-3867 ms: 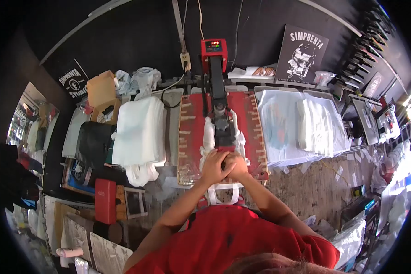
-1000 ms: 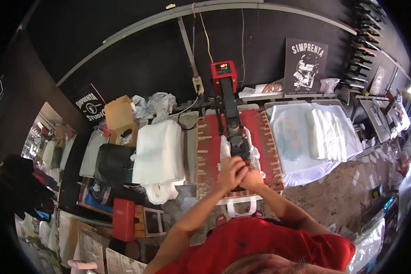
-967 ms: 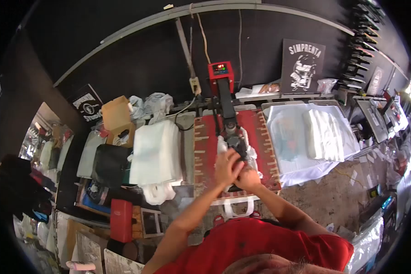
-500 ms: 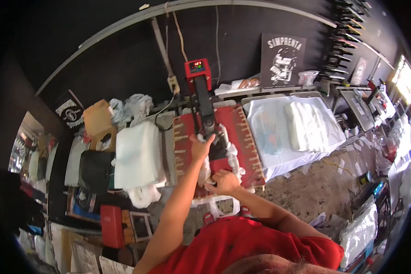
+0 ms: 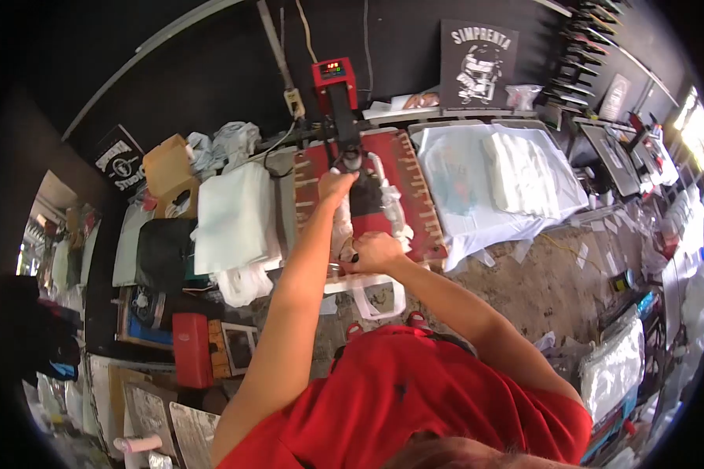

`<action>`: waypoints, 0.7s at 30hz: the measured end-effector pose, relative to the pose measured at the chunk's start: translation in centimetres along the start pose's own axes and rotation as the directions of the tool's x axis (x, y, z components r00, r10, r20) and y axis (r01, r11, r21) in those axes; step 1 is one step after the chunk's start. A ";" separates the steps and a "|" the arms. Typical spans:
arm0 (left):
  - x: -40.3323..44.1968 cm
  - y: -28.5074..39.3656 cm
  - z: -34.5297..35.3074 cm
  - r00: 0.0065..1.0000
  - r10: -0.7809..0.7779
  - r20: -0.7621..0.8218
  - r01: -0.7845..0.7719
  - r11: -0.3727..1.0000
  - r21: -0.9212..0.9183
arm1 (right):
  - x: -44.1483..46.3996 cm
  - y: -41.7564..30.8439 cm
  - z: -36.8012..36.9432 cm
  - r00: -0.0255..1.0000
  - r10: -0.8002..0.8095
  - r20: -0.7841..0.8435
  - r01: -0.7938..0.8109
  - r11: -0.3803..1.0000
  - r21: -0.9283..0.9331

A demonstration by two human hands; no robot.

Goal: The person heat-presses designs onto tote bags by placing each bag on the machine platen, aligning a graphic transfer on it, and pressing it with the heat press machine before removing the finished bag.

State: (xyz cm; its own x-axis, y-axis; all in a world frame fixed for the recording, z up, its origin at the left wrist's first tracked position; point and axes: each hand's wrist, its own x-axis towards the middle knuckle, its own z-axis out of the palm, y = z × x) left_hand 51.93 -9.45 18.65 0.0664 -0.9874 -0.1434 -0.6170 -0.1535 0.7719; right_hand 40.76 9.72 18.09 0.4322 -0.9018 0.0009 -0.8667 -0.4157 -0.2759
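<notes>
A heat press with a red control box [image 5: 333, 72] and a black arm [image 5: 341, 113] stands over a red, tape-edged board [image 5: 422, 187]. My left hand [image 5: 338, 186] is closed at the left of the press's black upper part, its fingertips partly hidden, so what it grips is unclear. Nearer my body, my right hand [image 5: 377, 252] is wrapped round the black end of a handle [image 5: 355, 257] at the front of the press. Whitish wrapping [image 5: 391, 205] runs along the sides of the red heating head. A white strap loop [image 5: 379, 303] hangs at the board's front edge.
Left of the press lies a stack of white sheets [image 5: 233, 219], beside an open cardboard box [image 5: 169, 168]. White folded cloth [image 5: 522, 173] rests on the covered board [image 5: 465, 223] at the right. A red case [image 5: 192, 348] stands at the lower left.
From being together at the front of the press, my hands have parted: the left moved up to its upper part, the right down to the handle end. The view has shifted too.
</notes>
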 end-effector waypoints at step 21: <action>-27.4 -15.9 -3.6 0.629 0.418 0.655 0.534 0.380 -0.755 | -12.2 0.6 -1.5 0.946 -0.307 0.109 -0.082 0.100 0.992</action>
State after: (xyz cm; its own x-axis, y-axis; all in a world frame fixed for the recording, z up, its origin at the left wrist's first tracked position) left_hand 62.72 19.88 12.54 -0.7298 -0.6612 -0.1738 0.3934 -0.6140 0.6843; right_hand 34.58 20.28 19.39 0.7015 -0.7124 -0.0191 0.1253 0.1497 -0.9807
